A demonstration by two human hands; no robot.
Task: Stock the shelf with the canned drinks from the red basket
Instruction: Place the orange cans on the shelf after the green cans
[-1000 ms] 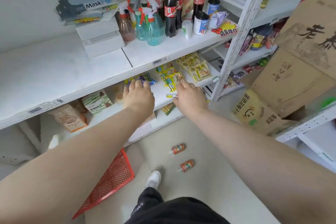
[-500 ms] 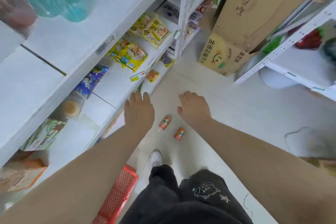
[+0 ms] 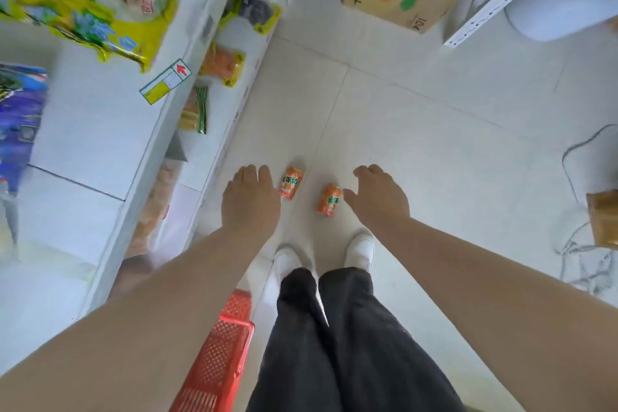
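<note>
Head view: looking down at floor. Left hand point(image 3: 250, 204) and right hand point(image 3: 378, 197) both reach downward, fingers relaxed, slightly bent, holding nothing. Two orange cans lie on their sides on the tiles between the hands: one can point(image 3: 291, 183) just beside the left hand, contact unclear; other can point(image 3: 329, 200) near the right thumb, apart. Red basket point(image 3: 217, 361) at bottom beside the left leg. White shelf point(image 3: 100, 130) at left holds snack packs point(image 3: 100, 10).

Glossy orange cans point(image 3: 291, 183), red plastic mesh basket point(image 3: 220, 354), smooth pale floor tiles point(image 3: 418, 130)
</note>
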